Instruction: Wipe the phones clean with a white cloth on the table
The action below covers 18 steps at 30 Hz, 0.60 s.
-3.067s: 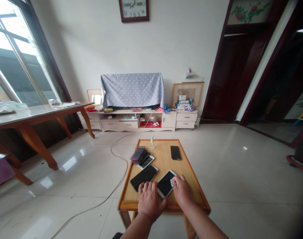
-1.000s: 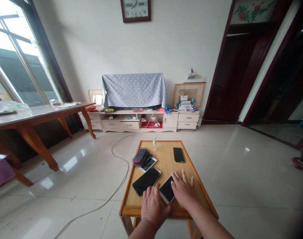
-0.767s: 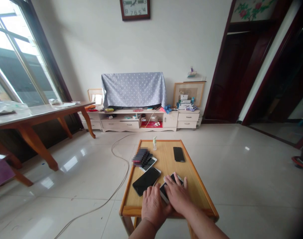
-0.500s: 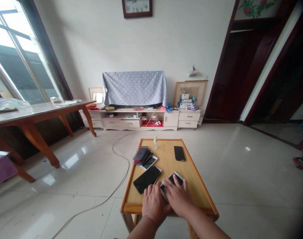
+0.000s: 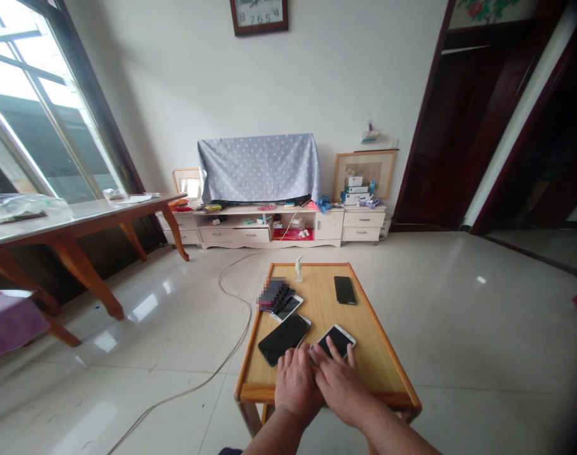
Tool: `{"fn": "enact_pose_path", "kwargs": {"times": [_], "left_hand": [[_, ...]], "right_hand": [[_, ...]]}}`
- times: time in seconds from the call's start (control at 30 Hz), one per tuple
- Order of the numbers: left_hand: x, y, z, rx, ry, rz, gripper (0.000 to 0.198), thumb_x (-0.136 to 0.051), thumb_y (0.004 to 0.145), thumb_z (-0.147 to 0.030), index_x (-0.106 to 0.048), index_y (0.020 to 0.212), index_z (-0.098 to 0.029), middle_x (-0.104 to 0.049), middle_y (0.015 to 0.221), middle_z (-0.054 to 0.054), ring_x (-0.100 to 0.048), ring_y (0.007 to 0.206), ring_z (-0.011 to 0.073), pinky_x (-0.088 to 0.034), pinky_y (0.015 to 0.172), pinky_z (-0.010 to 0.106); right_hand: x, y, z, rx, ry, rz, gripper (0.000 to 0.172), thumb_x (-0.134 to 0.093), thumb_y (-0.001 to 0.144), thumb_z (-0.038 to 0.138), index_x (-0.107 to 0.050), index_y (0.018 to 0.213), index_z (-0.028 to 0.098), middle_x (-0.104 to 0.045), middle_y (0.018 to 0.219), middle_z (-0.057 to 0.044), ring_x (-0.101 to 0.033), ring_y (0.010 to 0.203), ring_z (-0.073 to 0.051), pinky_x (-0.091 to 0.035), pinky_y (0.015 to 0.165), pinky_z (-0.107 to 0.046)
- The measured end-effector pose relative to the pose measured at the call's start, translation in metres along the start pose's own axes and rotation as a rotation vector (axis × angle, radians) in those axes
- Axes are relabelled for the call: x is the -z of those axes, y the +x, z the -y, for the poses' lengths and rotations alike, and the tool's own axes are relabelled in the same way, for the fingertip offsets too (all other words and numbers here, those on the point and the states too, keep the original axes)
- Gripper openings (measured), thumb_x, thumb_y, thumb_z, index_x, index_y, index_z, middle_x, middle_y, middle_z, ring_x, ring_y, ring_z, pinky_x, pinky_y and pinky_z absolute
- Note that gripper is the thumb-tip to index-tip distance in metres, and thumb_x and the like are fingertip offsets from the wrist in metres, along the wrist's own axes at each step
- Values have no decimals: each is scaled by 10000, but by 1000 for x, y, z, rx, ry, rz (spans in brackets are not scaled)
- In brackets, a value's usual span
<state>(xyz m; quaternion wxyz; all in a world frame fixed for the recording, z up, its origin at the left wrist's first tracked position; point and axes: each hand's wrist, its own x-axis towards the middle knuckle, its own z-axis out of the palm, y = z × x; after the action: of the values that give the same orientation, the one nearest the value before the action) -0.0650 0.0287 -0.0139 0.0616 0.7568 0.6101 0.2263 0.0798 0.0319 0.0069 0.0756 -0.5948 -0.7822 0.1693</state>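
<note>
A white-framed phone (image 5: 336, 339) lies at the near middle of the small wooden table (image 5: 316, 291). My right hand (image 5: 338, 382) rests over its near part, fingers spread, its fingertips on the phone. Beside it, my left hand (image 5: 296, 382) is curled at the phone's lower left edge; what its fingers hold, if anything, is hidden. Just beyond my left hand lies a large black phone (image 5: 284, 339), tilted on the tabletop. Farther back is a white phone (image 5: 288, 308) next to a blurred dark stack (image 5: 273, 294). Another black phone (image 5: 345, 290) lies at the right.
A small clear spray bottle (image 5: 298, 270) stands near the table's far edge. A cable (image 5: 231, 354) runs over the floor on the left. Beyond are a low white cabinet (image 5: 328, 229) and a larger wooden table (image 5: 103, 218) at the left.
My right hand has slid slightly toward me and left over the phone, so more of its screen shows. The camera view has shifted a little.
</note>
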Motion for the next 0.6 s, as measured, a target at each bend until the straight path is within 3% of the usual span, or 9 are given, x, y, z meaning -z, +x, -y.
{"fn": "enact_pose_path", "kwargs": {"times": [0.03, 0.1, 0.17, 0.27, 0.47, 0.53, 0.6], "left_hand": [[1, -1, 0, 6, 5, 11, 507, -517, 843, -392, -483, 1326, -243, -607, 1233, 73, -502, 1139, 258, -319, 1010, 392], [3, -4, -1, 28, -21, 30, 608, -573, 795, -526, -480, 1327, -245, -598, 1246, 74, -483, 1163, 281, -314, 1030, 414], [2, -5, -1, 37, -49, 40, 753, -635, 695, -646, -485, 1320, -253, -601, 1223, 69, -483, 1145, 299, -302, 1054, 448], [-3, -6, 2, 34, -70, 39, 789, -666, 658, -626, -476, 1331, -260, -593, 1225, 67, -466, 1170, 309, -294, 1070, 458], [-7, -5, 3, 43, -76, 47, 643, -560, 789, -581, -470, 1337, -255, -595, 1229, 72, -468, 1168, 294, -278, 1070, 471], [-6, -4, 2, 39, -57, 57, 686, -585, 760, -595, -469, 1342, -249, -586, 1242, 76, -462, 1175, 296, -295, 1061, 458], [-6, -3, 1, 29, -43, 55, 769, -632, 699, -616, -465, 1349, -241, -577, 1253, 80, -450, 1186, 307, -305, 1061, 452]], "right_hand": [[-3, -3, 3, 49, 7, 20, 538, -164, 1000, 425, -305, 1514, 347, -331, 1574, 22, -66, 1500, -277, 49, 1158, -627], [-6, -2, -6, 50, -21, 28, 531, -180, 996, 441, -338, 1497, 364, -343, 1569, 23, -69, 1498, -300, 37, 1137, -672], [-8, 8, -26, -118, -55, -45, 535, -160, 992, 489, -367, 1475, 389, -332, 1574, 33, -66, 1497, -315, -33, 1107, -726], [-16, 24, -46, -281, -69, -136, 559, -126, 991, 507, -312, 1501, 377, -288, 1591, 31, -47, 1497, -324, -81, 1077, -761], [-31, 6, -14, 28, -17, -1, 552, -126, 999, 500, -348, 1488, 375, -363, 1557, 30, -103, 1498, -267, -15, 1143, -672], [-25, 8, -19, 0, -18, -11, 549, -138, 997, 508, -355, 1484, 378, -354, 1561, 34, -88, 1499, -280, -12, 1134, -688], [-15, 16, -35, -152, -41, -68, 543, -151, 993, 512, -366, 1476, 386, -326, 1573, 46, -57, 1498, -313, -36, 1099, -739]]}}
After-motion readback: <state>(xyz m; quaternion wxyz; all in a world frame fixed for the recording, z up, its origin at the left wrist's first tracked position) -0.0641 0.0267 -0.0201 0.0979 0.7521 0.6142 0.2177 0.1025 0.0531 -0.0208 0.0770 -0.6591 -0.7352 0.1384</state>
